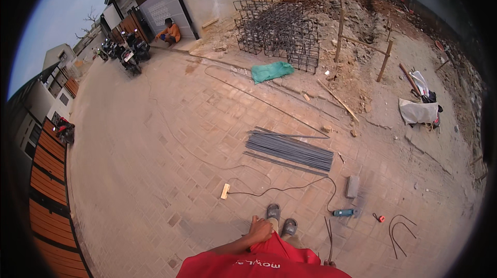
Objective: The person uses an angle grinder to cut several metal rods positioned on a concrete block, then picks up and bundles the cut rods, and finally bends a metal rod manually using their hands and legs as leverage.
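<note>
Short rods at the right hand, bundle out in front.
Right hand (pixel 330 264) nearest me, mostly hidden by the shirt; short rods (pixel 330 239) run up from it, two at least, but I cannot tell whether the fingers close on them. Left hand (pixel 262 230): fingers curled together before the red clothing; whether cloth is pinched, cannot tell. Step, in my judgement: handling cut rods; a next move with them calls for a firm hold, clear of the grinder. Beyond: two sandals (pixel 273 211), two bent rods (pixel 392 232), one small red object (pixel 381 219), one grinder (pixel 343 212), one yellow power strip (pixel 225 191), one grey block (pixel 352 187). Farther: one bundle of straight rods (pixel 290 148), too many to count; one green sack (pixel 272 72); stacked wire cages (pixel 279 32), uncounted; one seated person (pixel 171 32).
</note>
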Motion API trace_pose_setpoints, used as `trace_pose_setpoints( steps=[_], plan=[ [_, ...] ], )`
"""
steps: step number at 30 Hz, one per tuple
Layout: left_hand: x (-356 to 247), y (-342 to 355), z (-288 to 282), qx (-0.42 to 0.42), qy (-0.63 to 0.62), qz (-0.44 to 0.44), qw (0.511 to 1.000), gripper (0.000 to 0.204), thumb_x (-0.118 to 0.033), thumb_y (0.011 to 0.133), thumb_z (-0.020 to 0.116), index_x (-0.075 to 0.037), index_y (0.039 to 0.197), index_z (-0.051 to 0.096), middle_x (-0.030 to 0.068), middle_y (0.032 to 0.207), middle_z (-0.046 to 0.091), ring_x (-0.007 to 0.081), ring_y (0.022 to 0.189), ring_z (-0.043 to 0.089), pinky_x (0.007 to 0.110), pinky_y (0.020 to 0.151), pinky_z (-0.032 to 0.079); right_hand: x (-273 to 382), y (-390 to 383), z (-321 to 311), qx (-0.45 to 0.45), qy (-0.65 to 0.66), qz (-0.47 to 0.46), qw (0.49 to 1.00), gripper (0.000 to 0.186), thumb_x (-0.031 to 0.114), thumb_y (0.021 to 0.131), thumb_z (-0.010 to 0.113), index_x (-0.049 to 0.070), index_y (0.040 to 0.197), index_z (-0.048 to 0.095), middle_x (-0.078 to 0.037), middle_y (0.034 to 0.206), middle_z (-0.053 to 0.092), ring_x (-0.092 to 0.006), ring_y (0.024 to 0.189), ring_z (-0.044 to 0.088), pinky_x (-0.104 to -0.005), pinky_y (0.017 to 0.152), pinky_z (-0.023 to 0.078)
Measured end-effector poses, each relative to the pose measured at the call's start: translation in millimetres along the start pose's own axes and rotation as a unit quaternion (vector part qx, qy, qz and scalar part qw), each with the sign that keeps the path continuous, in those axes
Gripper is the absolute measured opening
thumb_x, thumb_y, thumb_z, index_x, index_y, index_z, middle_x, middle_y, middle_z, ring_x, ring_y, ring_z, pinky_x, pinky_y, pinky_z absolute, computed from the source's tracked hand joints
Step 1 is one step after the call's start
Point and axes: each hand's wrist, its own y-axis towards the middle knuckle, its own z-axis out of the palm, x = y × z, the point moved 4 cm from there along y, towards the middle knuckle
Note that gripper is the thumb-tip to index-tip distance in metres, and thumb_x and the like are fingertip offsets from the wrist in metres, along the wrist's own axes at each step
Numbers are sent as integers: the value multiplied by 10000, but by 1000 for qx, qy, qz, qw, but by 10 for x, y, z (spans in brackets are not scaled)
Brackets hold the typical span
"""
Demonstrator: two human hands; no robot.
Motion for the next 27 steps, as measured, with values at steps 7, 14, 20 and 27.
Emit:
trace_pose_setpoints(
  steps=[7, 14, 20, 27],
  plan=[
    [376, 13, 572, 351, -350, -114, 861, 205, -235, 857, 695, -47, 931, 733, 40, 873, 705, 166, 810, 649, 355, 783, 454, -800, -49, 245, 1, -56, 13, 998, 434, 374, 850, 683, -55, 859, 614, -223, 798, 680, -277, 782, 692, -402, 680, 524],
    [1101, -226, 233, 235, -288, -179, 911, 421, -181, 851, 686, 67, 1188, 635, 68, 894, 680, 121, 799, 593, 263, 767, 469, -936, -943, 714, 39, -45, 133, 989, 545, 466, 866, 625, -54, 1025, 651, -292, 1026, 666, -420, 1025, 643, -473, 858, 504],
    [1331, -1019, 341, 485, -291, -164, 808, 382, -193, 938, 620, 52, 1232, 618, 87, 1045, 687, 137, 949, 605, 276, 850, 472, -1685, -2192, 1490, -14, 33, 235, 971, 589, 470, 873, 607, -93, 1039, 644, -331, 1065, 650, -435, 1054, 637, -477, 886, 499],
    [1656, -428, 845, 420, -231, -64, 875, 285, -217, 930, 611, 23, 1072, 670, 139, 956, 684, 219, 856, 651, 346, 769, 514, -1934, -2664, 1939, 0, 72, 266, 961, 667, 566, 908, 510, -56, 1102, 654, -330, 1127, 636, -437, 1090, 618, -478, 938, 477]
  ],
)
